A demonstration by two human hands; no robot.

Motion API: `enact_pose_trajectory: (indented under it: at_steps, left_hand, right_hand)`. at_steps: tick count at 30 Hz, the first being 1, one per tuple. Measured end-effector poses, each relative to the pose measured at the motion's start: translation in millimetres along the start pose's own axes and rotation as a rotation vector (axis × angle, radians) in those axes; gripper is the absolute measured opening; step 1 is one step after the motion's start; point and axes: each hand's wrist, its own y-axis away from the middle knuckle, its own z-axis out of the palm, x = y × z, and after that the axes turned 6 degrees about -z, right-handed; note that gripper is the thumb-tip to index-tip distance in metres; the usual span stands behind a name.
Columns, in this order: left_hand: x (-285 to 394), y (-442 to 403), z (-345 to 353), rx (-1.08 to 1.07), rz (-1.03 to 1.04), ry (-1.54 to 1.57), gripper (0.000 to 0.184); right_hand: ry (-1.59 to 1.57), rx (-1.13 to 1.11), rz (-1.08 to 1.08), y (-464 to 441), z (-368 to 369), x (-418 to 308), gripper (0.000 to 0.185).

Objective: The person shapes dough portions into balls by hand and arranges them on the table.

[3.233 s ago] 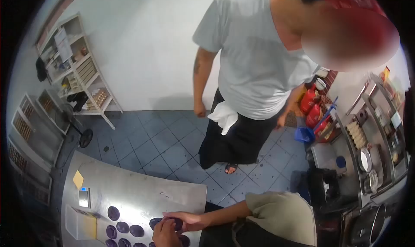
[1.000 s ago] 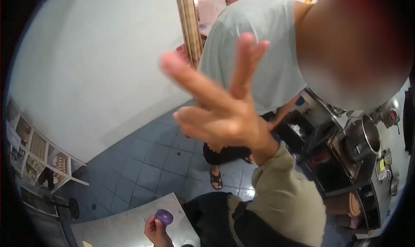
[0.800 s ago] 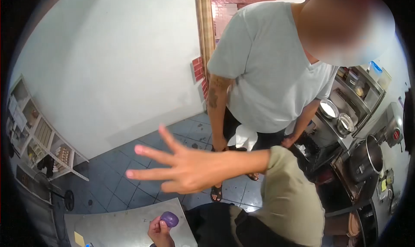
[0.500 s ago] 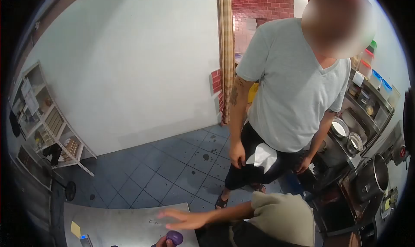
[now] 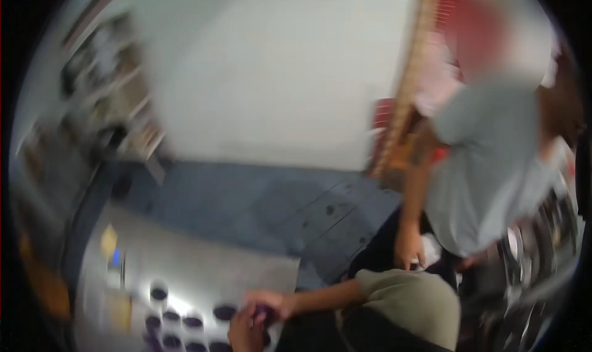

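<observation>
My left hand (image 5: 245, 332) and my right hand (image 5: 274, 302) meet over the near part of the metal table (image 5: 203, 253). Between them is a smooth purple ball (image 5: 262, 315), perhaps dough, with the fingers of both hands closed round it. Motion blur and the fingers hide part of the ball. Several flattened dark purple rounds lie on the table left of my hands, among them one purple round (image 5: 226, 312) close to my left hand and another purple round (image 5: 192, 322) farther left.
A person in a grey shirt (image 5: 487, 167) stands at the right, near my sleeve (image 5: 413, 296). On the table's left are a yellow piece (image 5: 109, 241) and a blue-topped item (image 5: 116, 256). A shelf (image 5: 139, 99) stands against the far left wall. Dark spots mark the tiled floor (image 5: 330, 210).
My view has tilted down and turned left, bringing the purple rounds into sight. My right hand, outstretched before, has closed in on the ball in my left. The person has turned aside.
</observation>
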Motion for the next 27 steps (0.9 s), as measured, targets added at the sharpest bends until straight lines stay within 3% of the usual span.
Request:
enact_pose_trajectory:
  at_steps: [1, 2, 4, 6, 7, 8, 11, 14, 16, 20, 22, 24, 26, 27]
  left_hand:
    - [-10.4, 6.8, 7.1, 0.085, 0.041, -0.006, 0.035]
    - [5.0, 5.8, -6.1, 0.042, -0.159, 0.168, 0.039]
    - [13.3, 10.2, -16.0, 0.157, -0.137, 0.188, 0.034]
    - [13.0, 4.2, -17.0, 0.259, -0.12, 0.244, 0.031]
    - [11.0, 3.0, -14.7, 0.284, -0.131, 0.263, 0.031]
    - [10.8, 3.0, -11.9, 0.332, -0.174, 0.227, 0.031]
    - [15.9, 7.2, -25.1, 0.289, -0.287, 0.241, 0.041]
    - [26.9, 10.1, -34.6, 0.352, -0.267, 0.015, 0.049]
    - [27.1, 8.3, -36.0, 0.304, -0.099, -0.004, 0.053]
    - [21.8, 1.8, -18.3, 0.247, -0.088, -0.056, 0.036]
    - [17.4, 6.4, -21.5, 0.256, -0.143, -0.014, 0.032]
    - [17.1, 9.3, -23.1, 0.265, -0.204, 0.033, 0.028]
    - [18.2, 10.0, -23.5, 0.425, -0.227, 0.1, 0.029]
    - [19.9, 10.1, -23.2, 0.429, -0.232, 0.096, 0.029]
  right_hand:
    - [0.047, -0.032, -0.114, -1.1, -2.7, -1.2, 0.041]
    - [0.07, 0.04, 0.119, 14.8, 26.0, -33.8, 0.041]
    - [0.197, 0.038, 0.107, 13.3, 36.3, -38.0, 0.03]
    - [0.241, -0.134, 0.169, 15.5, 55.8, -60.9, 0.037]
    - [0.223, -0.006, 0.202, 14.0, 60.2, -62.4, 0.039]
    - [0.226, -0.024, 0.254, 12.4, 63.4, -63.3, 0.039]
    - [0.228, -0.133, 0.231, 5.3, 65.3, -62.5, 0.042]
    - [0.247, -0.173, 0.223, 8.0, 61.8, -66.4, 0.045]
    - [0.245, -0.137, 0.324, 11.4, 62.5, -65.4, 0.05]
    - [0.366, -0.181, 0.368, 11.6, 64.7, -65.5, 0.06]
    - [0.156, -0.265, 0.52, 10.2, 62.2, -67.3, 0.058]
    - [0.218, -0.232, 0.418, 15.8, 69.9, -64.2, 0.058]
    - [0.275, -0.201, 0.316, 17.6, 72.3, -57.7, 0.057]
    - [0.237, -0.232, 0.162, 15.9, 69.2, -52.6, 0.055]
